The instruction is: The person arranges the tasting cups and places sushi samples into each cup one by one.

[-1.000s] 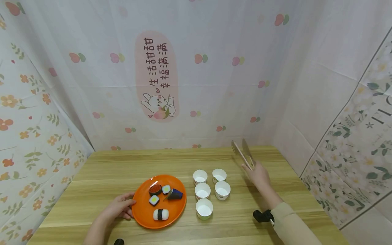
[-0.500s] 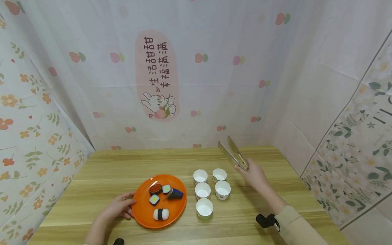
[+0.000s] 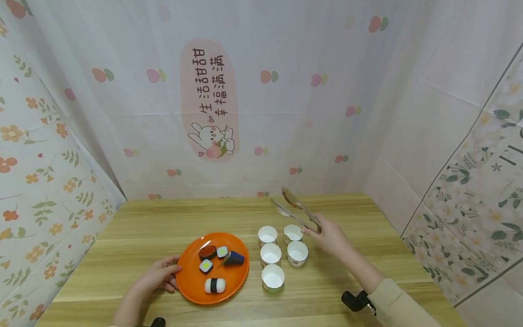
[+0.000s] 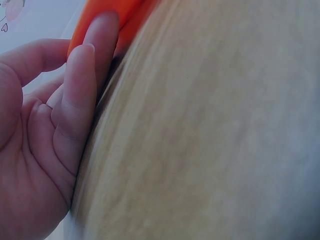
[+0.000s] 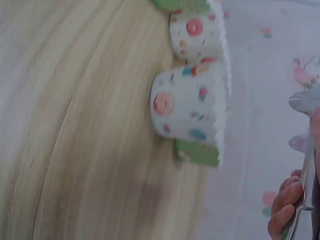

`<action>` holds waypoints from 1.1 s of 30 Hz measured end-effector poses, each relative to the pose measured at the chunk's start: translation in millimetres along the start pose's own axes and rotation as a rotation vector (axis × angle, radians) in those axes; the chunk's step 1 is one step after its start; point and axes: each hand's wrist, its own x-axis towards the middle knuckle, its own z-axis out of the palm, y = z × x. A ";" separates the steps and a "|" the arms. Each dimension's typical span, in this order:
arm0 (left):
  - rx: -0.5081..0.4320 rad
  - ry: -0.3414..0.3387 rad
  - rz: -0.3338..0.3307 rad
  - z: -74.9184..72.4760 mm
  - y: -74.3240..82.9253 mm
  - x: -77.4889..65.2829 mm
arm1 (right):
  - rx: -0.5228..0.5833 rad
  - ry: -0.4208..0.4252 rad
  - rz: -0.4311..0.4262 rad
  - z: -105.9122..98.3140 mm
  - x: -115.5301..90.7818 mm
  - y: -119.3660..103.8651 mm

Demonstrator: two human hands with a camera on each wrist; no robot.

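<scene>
My left hand pinches the left rim of an orange plate; the left wrist view shows fingers at its edge. On the plate lie toy sushi: a red-topped roll, two small white rolls with yellow centres, a dark blue cone-shaped piece and a white piece with a black band. My right hand grips metal tongs, whose jaws stand apart over the back of the table, pointing left. Nothing is between them.
Several white paper baking cups stand in two columns right of the plate, the back right one close below my right hand. In the right wrist view a patterned cup stands upright. A curtain hangs behind the wooden table.
My right hand has carried the tongs left, from the back right to above the cups. The left hand and the plate have stayed in place.
</scene>
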 end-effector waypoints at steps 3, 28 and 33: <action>-0.001 -0.006 0.005 -0.7 0.0 0.3 | -0.023 -0.029 -0.046 -0.1 -2.8 -11.6; 0.010 0.014 -0.002 0.1 -0.2 0.8 | -0.246 -0.232 -0.348 11.2 -21.8 -54.8; 0.005 0.007 -0.003 -0.3 -0.3 0.2 | -0.266 -0.270 -0.373 16.3 -22.3 -62.2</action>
